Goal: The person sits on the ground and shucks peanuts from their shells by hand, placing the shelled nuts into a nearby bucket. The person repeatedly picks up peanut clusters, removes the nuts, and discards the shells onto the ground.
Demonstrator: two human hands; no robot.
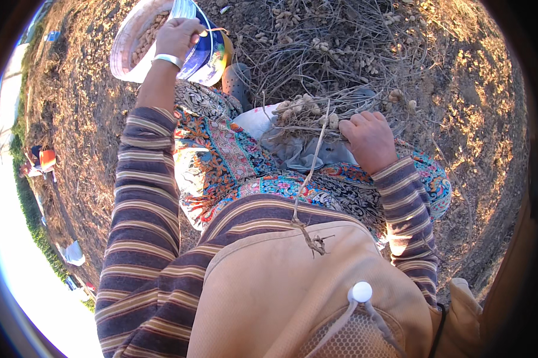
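Note:
My left hand [179, 38], with a pale band at the wrist, is at the rim of a tilted plastic bucket [132, 67]. Its fingers are bent, and whether they grip the rim or something small cannot be made out. Peanuts in their shells [150, 36] lie inside the bucket. Above my lap, my right hand [372, 141] is closed at the end of a bunch of dried peanut plants [304, 123]; its fingertips are hidden. Clusters of pods [300, 106] hang among the stems. One long stem [311, 170] with a root end reaches back towards my chest.
A heap of dried peanut plants [313, 58] with pods covers the soil in front. My shoe [236, 83] is beside the bucket. Grey plastic sheeting [300, 152] and a white sack [257, 121] lie between my legs. Another person [40, 159] is far off to the left.

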